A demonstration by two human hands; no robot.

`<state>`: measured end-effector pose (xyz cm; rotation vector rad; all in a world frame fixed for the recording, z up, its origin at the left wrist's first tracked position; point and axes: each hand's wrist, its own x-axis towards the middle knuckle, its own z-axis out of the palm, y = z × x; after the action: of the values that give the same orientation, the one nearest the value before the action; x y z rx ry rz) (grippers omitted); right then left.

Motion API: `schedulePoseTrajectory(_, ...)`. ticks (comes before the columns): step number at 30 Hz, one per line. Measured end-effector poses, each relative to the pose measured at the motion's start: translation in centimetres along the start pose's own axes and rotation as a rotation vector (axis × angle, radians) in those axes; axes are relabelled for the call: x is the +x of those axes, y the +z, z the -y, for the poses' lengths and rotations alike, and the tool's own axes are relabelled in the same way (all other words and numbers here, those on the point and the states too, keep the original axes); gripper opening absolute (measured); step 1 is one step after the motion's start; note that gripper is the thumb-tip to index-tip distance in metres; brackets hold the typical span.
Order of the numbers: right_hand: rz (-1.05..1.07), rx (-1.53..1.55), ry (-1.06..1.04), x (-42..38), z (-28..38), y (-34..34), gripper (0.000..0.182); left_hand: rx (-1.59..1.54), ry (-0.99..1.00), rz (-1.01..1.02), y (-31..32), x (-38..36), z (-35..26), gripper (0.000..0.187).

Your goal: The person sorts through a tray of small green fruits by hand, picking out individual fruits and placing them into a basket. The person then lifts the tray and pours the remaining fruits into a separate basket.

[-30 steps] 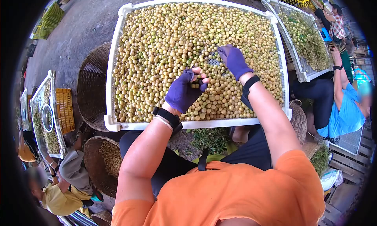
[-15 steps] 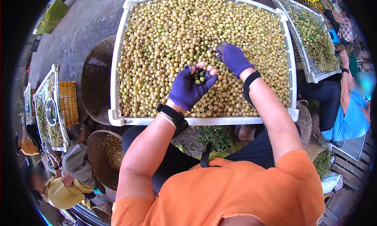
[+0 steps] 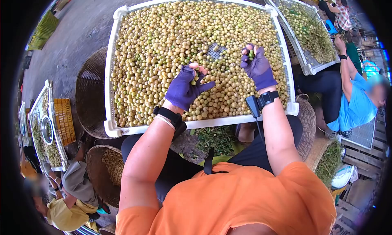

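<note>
- Head view, centre: a white tray (image 3: pixel 112 129) spans the upper middle of the frame, spread with small round fruit (image 3: pixel 151 43), mostly tan and yellow with some green.
- Left hand (image 3: pixel 181 90), in a purple glove with bare fingertips, is palm up above the fruit at the tray's middle. Its fingers are curled with the thumb apart, cradling a few green fruit (image 3: pixel 196 77); the exact count is hidden.
- Right hand (image 3: pixel 259 69), gloved alike, has just come up from beside the gap and moved right. It is now turned palm up, fingers bent in around at least 1 green fruit (image 3: pixel 251 54); whether they press on it, I cannot tell.
- With that hand away, the bare mesh patch (image 3: pixel 215 51) shows plainly between the 2 hands, and both hands now have green fruit in them.
- Lower left: a basket (image 3: pixel 97 182) holds more tan fruit; a deeper basket (image 3: pixel 86 108) stands above it, beside the tray.
- Upper right: a 2nd tray (image 3: pixel 295 46) holds greener fruit and stems, near a person in blue (image 3: pixel 358 103).
</note>
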<state>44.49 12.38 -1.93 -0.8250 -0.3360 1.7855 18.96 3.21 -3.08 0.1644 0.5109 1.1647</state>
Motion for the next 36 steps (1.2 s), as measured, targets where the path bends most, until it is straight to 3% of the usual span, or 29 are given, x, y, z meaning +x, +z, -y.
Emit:
schedulePoseTrajectory(5,-0.075,-1.112,-0.102,-0.7,-0.8,0.1,0.025,0.148,0.002,-0.003,0.1,-0.2,-0.1,0.018)
schedulePoseTrajectory(7,0.123,-1.662,-0.348,0.3,-2.1,0.1,0.023,0.189,-0.007,0.012,0.3,-0.3,-0.2,0.018)
schedulePoseTrajectory(10,0.411,-2.344,-0.369,1.9,-3.5,0.7,0.018,0.159,-0.027,0.037,0.5,-0.4,-0.3,0.018)
schedulePoseTrajectory(14,0.410,-2.469,-0.536,1.5,-4.4,0.3,0.016,0.039,-0.016,0.000,0.9,-0.6,-0.4,0.017)
schedulePoseTrajectory(17,0.360,-2.455,-0.439,2.3,-4.7,0.1,0.013,-0.011,0.003,-0.026,1.2,-0.4,-0.7,0.014)
schedulePoseTrajectory(20,0.297,-2.253,-0.394,2.5,-4.0,0.8,0.017,-0.122,0.085,-0.020,0.8,0.1,-1.1,0.013)
schedulePoseTrajectory(23,-0.070,-1.344,0.035,1.9,-3.2,1.9,0.024,-0.251,0.201,-0.116,0.1,0.4,-2.0,0.019)
schedulePoseTrajectory(24,0.043,-1.023,0.147,2.0,-2.9,1.5,0.025,-0.303,0.226,-0.173,-0.5,0.6,-2.3,0.021)
schedulePoseTrajectory(27,0.121,-0.763,0.078,1.0,-4.9,2.8,0.023,-0.343,0.215,-0.244,-1.0,0.6,-2.7,0.024)
schedulePoseTrajectory(29,0.186,-1.255,0.034,1.3,-6.1,3.3,0.023,-0.312,0.180,-0.252,-1.1,0.6,-2.7,0.023)
schedulePoseTrajectory(31,0.545,-1.806,-0.476,2.3,-7.8,2.9,0.019,-0.315,0.154,-0.266,-0.6,0.6,-2.4,0.017)
schedulePoseTrajectory(33,0.552,-2.039,-0.584,1.8,-9.2,2.6,0.017,-0.308,0.149,-0.196,-0.4,0.2,-2.2,0.013)
schedulePoseTrajectory(35,0.455,-2.125,-0.405,1.4,-9.7,3.4,0.019,-0.331,0.164,-0.201,-0.2,0.3,-2.1,0.009)
schedulePoseTrajectory(36,0.441,-2.113,-0.431,1.0,-9.7,3.6,0.018,-0.279,0.171,-0.184,-0.4,0.2,-2.1,0.007)
